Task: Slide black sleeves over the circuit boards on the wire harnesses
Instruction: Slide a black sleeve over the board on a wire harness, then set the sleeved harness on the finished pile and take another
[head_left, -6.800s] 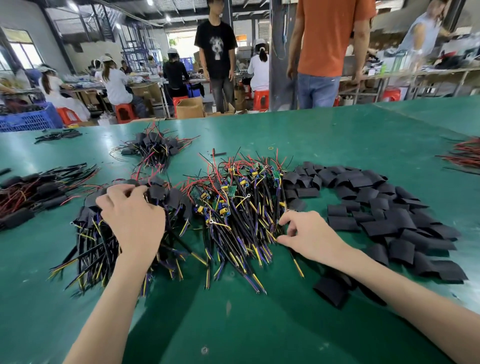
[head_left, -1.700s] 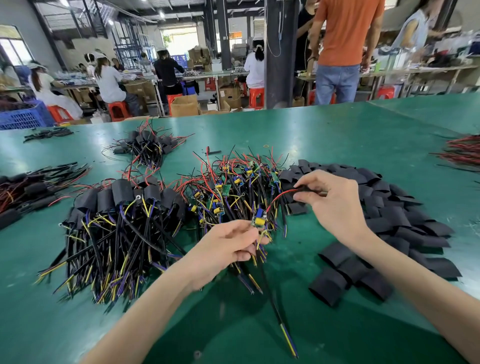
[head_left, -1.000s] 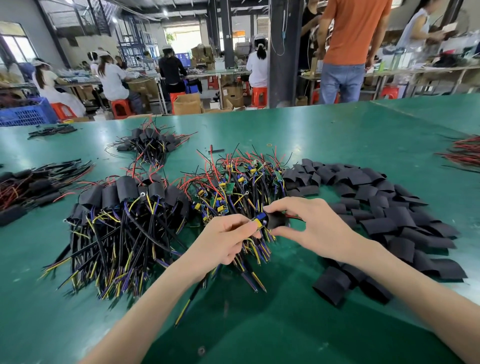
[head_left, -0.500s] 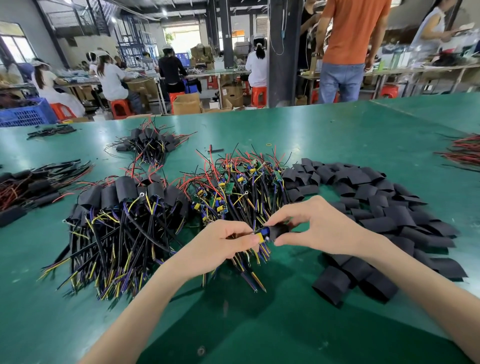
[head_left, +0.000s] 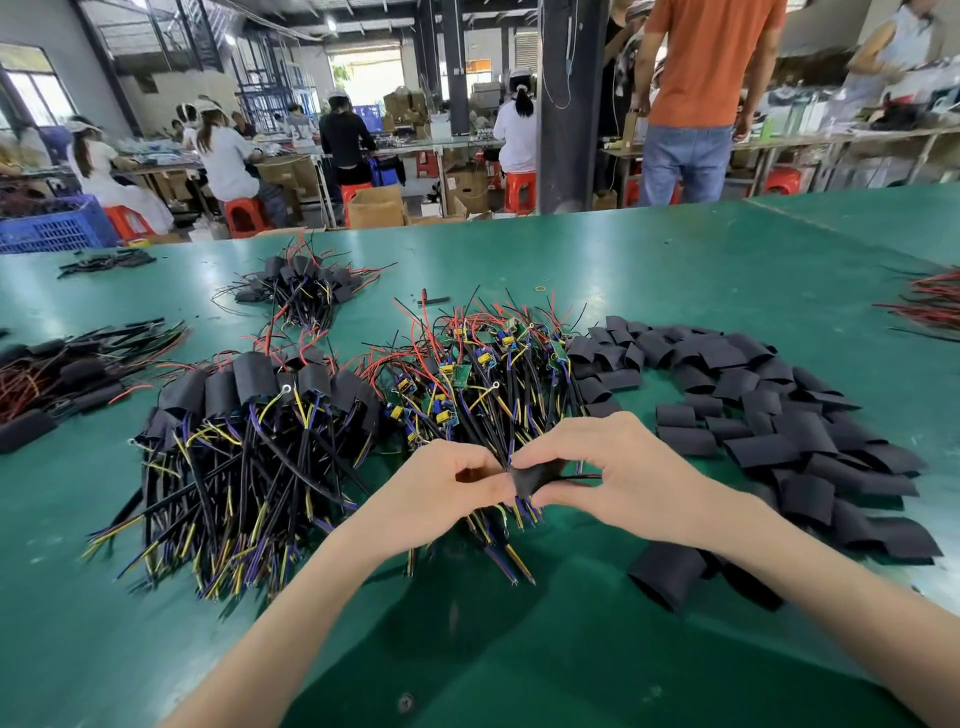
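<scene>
**Pinched between left hand (head_left: 441, 499) and right hand (head_left: 623, 478): one short black tubular sleeve (head_left: 535, 475)**

Both grips are closed on it with thumb and fingertips, one at each end, low over the green bench (head_left: 675, 270). From the hands, a heap of multicoloured wire harnesses with bare green circuit boards (head_left: 493, 374) lies at 12 o'clock. Loose flat black sleeves (head_left: 753, 395) lie at 2 o'clock and sleeved harnesses (head_left: 249, 415) at 10 o'clock.

Both hands' fingers (head_left: 524, 457) around black sleeve (head_left: 535, 477)
</scene>
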